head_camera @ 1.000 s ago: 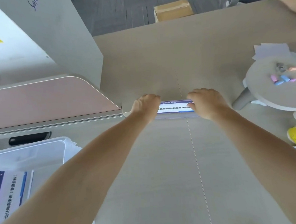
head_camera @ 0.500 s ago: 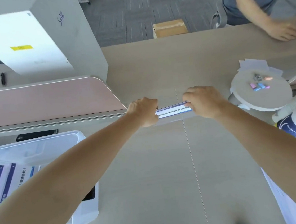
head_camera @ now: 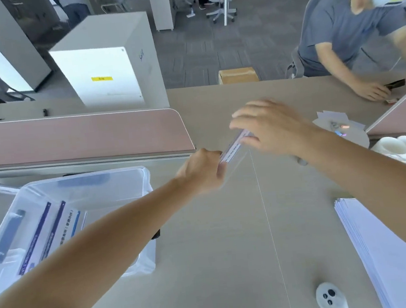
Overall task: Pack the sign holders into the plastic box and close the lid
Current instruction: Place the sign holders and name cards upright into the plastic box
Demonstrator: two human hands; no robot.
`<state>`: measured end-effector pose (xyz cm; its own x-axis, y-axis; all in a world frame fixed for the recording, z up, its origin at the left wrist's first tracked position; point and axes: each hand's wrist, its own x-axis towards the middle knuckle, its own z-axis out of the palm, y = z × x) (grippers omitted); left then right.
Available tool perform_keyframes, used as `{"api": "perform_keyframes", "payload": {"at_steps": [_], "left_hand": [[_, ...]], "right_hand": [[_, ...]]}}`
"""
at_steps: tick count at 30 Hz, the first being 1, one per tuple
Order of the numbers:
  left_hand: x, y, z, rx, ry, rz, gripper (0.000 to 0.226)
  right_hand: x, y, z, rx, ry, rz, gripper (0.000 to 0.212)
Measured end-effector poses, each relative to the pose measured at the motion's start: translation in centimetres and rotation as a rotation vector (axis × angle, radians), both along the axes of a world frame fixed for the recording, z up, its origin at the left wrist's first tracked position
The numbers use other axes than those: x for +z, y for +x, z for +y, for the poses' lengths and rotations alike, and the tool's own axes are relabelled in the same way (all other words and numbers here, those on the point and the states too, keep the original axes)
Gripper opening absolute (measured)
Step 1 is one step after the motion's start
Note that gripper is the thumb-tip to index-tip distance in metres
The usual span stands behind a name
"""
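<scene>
**Sign holder held between both hands at frame centre**

The left hand [head_camera: 204,169] is fisted around the lower-left end of a clear sign holder [head_camera: 233,148], which slants up to the right above the table [head_camera: 218,251]. The right hand [head_camera: 266,128] has its fingers spread over the upper end, thumb under it. The plastic box [head_camera: 125,183], lidless at lower left, contains other sign holders [head_camera: 51,233].

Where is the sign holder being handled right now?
In the head view, the sign holder is mid-frame, held above the table between the left hand and right hand, right of the plastic box.
</scene>
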<state>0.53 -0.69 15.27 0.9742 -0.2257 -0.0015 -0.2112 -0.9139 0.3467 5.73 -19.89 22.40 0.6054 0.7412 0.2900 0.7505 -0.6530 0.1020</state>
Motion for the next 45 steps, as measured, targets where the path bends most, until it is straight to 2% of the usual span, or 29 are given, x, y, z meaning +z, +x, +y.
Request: {"api": "perform_keyframes", "payload": {"at_steps": [2,4,6,8,9,11,13,16,18,19,21,23,25,28,31,33,34,37,40,43,45], "left_hand": [[0.6,-1.5,1.3,0.078,-0.071,-0.055,0.032],[1.3,-3.1,2.6,0.147,-0.172,-0.103,0.026],[1.9,-4.9,3.9,0.198,-0.282,-0.125,0.023],[2.5,-6.9,5.2,0.228,-0.321,-0.135,0.029],[2.6,-7.9,5.8,0.238,-0.325,-0.142,0.033],[2.5,-9.7,7.0,0.231,-0.311,-0.189,0.036],[2.1,-11.2,8.4,0.211,-0.271,-0.212,0.027],[1.9,-13.4,10.8,0.191,-0.292,-0.182,0.015],[2.5,-15.1,12.8,0.201,-0.314,-0.139,0.016],[2.8,-15.8,13.9,0.214,-0.328,-0.094,0.022],[3.2,-17.1,16.5,0.219,-0.382,0.048,0.05],[3.2,-18.2,19.4,0.208,-0.505,0.203,0.096],[3.0,-18.7,22.3,0.199,-0.653,0.341,0.129],[2.8,-19.9,25.3,0.137,-0.887,0.492,0.151],[2.9,-21.2,26.8,0.187,-0.964,0.367,0.139],[2.2,-21.5,27.6,0.288,-0.929,0.268,0.129],[1.7,-21.5,28.0,0.341,-0.895,0.255,0.133],[0.8,-21.6,28.6,0.461,-0.761,0.258,0.138],[0.2,-20.9,28.8,0.537,-0.653,0.366,0.136],[-1.0,-20.1,28.3,0.615,-0.515,0.426,0.132],[-2.0,-19.7,27.5,0.656,-0.44,0.362,0.116]], "right_hand": [[0.6,-2.2,1.4,-0.185,0.181,0.17,0.066],[0.9,-4.7,3.4,-0.315,0.478,0.365,0.097],[0.7,-6.5,5.6,-0.405,0.736,0.606,0.112],[0.1,-8.0,8.1,-0.466,0.908,0.911,0.119],[-0.4,-8.7,9.5,-0.472,0.96,1.036,0.123],[-1.0,-10.1,12.8,-0.452,1.0,1.153,0.128],[-1.5,-11.4,16.3,-0.457,1.004,1.146,0.126],[-1.7,-13.4,20.6,-0.541,1.045,1.082,0.098],[-1.7,-14.5,22.7,-0.545,1.061,1.035,0.08],[-1.6,-15.0,23.6,-0.542,1.066,1.035,0.081],[-1.0,-16.1,25.3,-0.538,1.071,1.082,0.084],[-0.4,-17.0,26.9,-0.473,1.066,1.115,0.08],[0.6,-18.0,28.5,-0.393,1.011,1.127,0.081],[1.4,-19.1,31.3,-0.295,0.941,1.155,0.084],[2.1,-19.8,33.8,-0.209,0.876,1.166,0.071],[2.5,-19.4,34.9,-0.191,0.795,1.157,0.052],[2.7,-18.9,35.4,-0.21,0.751,1.154,0.044],[2.6,-17.0,36.8,-0.316,0.668,1.147,0.026],[0.6,-15.1,38.1,-0.382,0.733,1.271,0.01],[-2.1,-13.3,39.0,-0.405,0.722,1.347,0.013],[-4.1,-11.9,39.1,-0.389,0.67,1.357,0.016]]}}
